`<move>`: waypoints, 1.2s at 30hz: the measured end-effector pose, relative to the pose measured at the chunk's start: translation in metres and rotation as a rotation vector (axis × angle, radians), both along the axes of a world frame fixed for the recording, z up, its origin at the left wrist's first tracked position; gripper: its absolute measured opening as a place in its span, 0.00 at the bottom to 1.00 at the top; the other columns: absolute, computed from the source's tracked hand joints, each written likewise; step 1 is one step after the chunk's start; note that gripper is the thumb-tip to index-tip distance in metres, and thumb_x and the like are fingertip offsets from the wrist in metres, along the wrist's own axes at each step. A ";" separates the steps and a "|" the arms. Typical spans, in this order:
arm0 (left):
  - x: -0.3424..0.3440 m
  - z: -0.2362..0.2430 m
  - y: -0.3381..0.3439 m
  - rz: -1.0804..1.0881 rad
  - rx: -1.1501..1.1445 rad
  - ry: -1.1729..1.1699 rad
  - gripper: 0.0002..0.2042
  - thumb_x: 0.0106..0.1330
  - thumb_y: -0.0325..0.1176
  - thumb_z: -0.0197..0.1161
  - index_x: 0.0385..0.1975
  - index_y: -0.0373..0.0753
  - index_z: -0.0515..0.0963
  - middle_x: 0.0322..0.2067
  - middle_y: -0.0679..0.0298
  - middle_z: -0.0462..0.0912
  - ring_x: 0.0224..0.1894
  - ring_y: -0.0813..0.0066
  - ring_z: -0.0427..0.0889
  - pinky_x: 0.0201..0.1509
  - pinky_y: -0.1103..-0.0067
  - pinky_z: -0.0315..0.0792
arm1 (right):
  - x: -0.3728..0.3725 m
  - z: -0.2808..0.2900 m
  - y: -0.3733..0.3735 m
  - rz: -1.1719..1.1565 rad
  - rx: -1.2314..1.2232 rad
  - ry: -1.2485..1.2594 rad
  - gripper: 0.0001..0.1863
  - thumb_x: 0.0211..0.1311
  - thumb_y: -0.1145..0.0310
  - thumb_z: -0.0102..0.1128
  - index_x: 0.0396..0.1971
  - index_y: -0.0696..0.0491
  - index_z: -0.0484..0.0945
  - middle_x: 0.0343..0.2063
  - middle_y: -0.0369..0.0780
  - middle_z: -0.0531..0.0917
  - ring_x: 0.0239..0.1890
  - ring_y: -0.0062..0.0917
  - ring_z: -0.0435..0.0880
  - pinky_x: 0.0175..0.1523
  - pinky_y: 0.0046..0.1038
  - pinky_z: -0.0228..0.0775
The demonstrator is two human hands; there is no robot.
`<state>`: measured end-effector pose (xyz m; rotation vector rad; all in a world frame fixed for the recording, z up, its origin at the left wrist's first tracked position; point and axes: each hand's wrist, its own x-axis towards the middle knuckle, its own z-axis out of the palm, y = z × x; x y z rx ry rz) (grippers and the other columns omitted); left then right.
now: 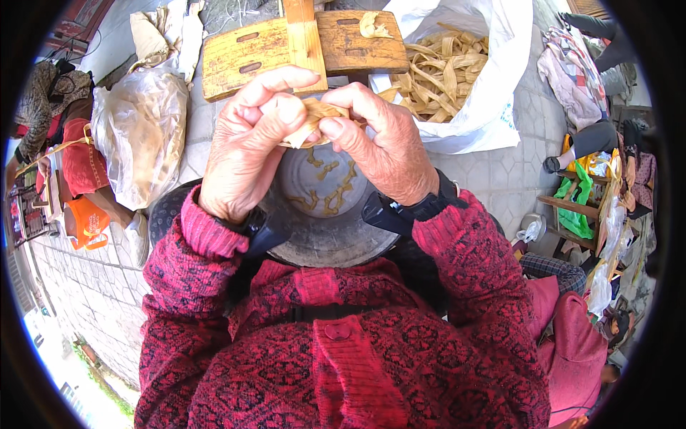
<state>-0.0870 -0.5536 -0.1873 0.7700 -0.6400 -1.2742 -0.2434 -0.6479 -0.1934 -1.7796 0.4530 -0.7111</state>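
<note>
My left hand [246, 139] and my right hand [386, 143] meet over a round grey basin [325, 243] on my lap. Between them is a folded tan strip [314, 125], flat and fibrous like a dried husk. The left thumb and fingers pinch one side of it. At the other side, the right thumb presses on the strip, with the index finger curled behind. Part of the strip is hidden by my fingers. Brownish curled marks or pieces lie on the basin's bottom; which of these they are I cannot tell.
Beyond my hands stands a wooden bench [243, 61] with slots and a small tan scrap [375, 26]. A white sack [500, 79] to its right holds many tan strips [443, 75]. A clear plastic bag [143, 132] is at left. People sit on both sides, near a wooden rack [572, 206].
</note>
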 end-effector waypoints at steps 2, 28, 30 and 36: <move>0.003 0.006 0.004 -0.074 -0.023 0.012 0.19 0.69 0.32 0.59 0.57 0.32 0.72 0.36 0.64 0.83 0.38 0.80 0.81 0.48 0.81 0.75 | -0.002 0.001 -0.002 0.029 0.035 0.009 0.15 0.67 0.57 0.57 0.36 0.55 0.75 0.21 0.40 0.75 0.23 0.26 0.75 0.30 0.27 0.67; -0.012 0.004 0.002 -0.032 0.161 -0.185 0.30 0.75 0.52 0.39 0.56 0.29 0.72 0.38 0.58 0.82 0.32 0.72 0.81 0.39 0.76 0.80 | -0.002 -0.018 0.008 -0.030 0.332 -0.157 0.22 0.69 0.60 0.57 0.52 0.56 0.61 0.22 0.39 0.82 0.27 0.14 0.80 0.33 0.17 0.69; -0.012 0.003 0.000 -0.057 0.148 -0.006 0.31 0.75 0.54 0.39 0.56 0.28 0.71 0.40 0.57 0.81 0.33 0.70 0.82 0.40 0.74 0.81 | -0.004 -0.021 0.006 -0.132 0.305 -0.145 0.22 0.68 0.59 0.59 0.51 0.56 0.63 0.22 0.38 0.81 0.27 0.14 0.79 0.32 0.17 0.68; 0.012 0.002 0.000 -0.212 0.097 0.297 0.33 0.73 0.57 0.40 0.55 0.28 0.72 0.39 0.58 0.80 0.27 0.75 0.76 0.40 0.69 0.81 | -0.020 -0.017 -0.008 -0.144 -0.116 -0.013 0.15 0.57 0.59 0.70 0.27 0.56 0.77 0.21 0.34 0.81 0.23 0.14 0.75 0.29 0.19 0.68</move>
